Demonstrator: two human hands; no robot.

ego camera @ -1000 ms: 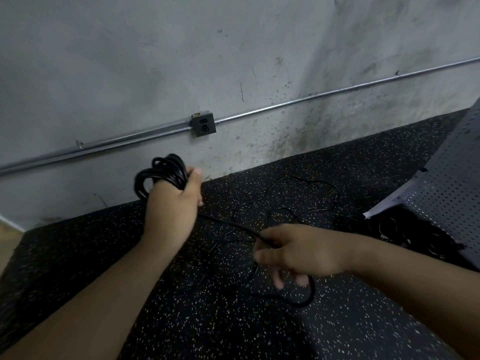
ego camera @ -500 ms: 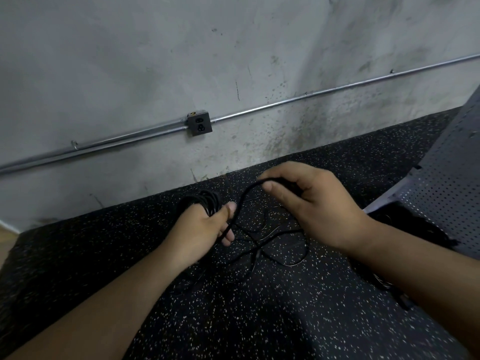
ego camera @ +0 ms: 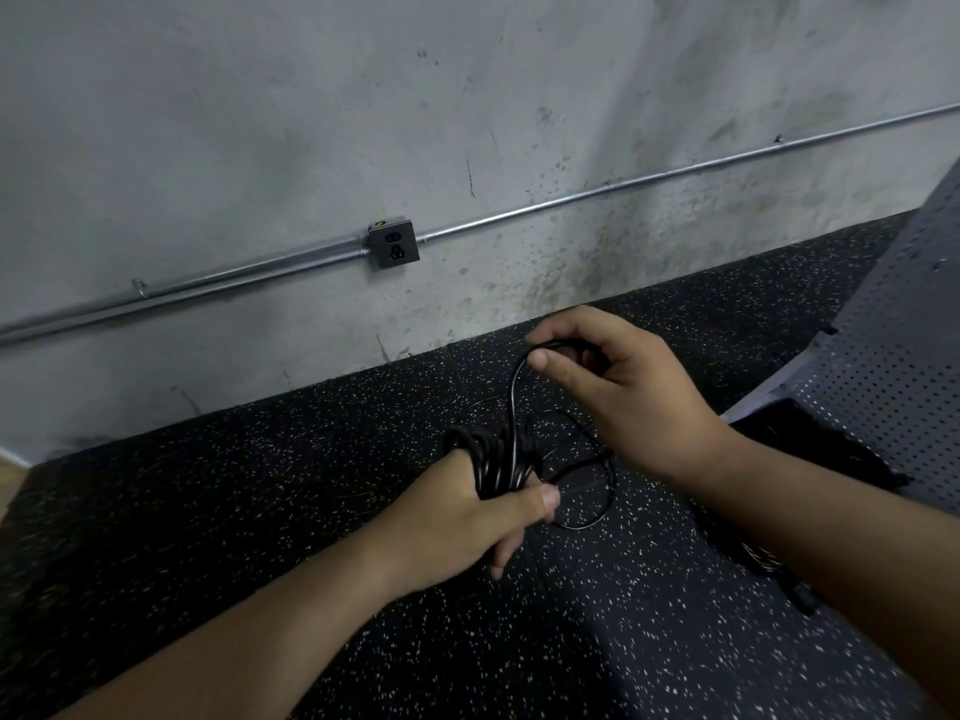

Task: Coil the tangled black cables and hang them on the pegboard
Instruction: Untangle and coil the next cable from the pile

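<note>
I have the left hand (ego camera: pixel 467 517) clamped around the bundle of thin black cable loops (ego camera: pixel 493 459), its thumb pressed across the turns, just above the black rubber floor flecked with white (ego camera: pixel 260 511). The right hand (ego camera: pixel 618 392) pinches the free strand of black cable (ego camera: pixel 514 397) between thumb and forefinger, raised above the bundle. To lay this turn well, I judge I should let the strand slide through the pinch, match the size of the held loops, and add a slight twist so it sits flat. The slack loop (ego camera: pixel 597 485) on the floor could kink. The grey perforated metal pegboard (ego camera: pixel 893 366) is at the right edge, with nothing hung that I can see.
</note>
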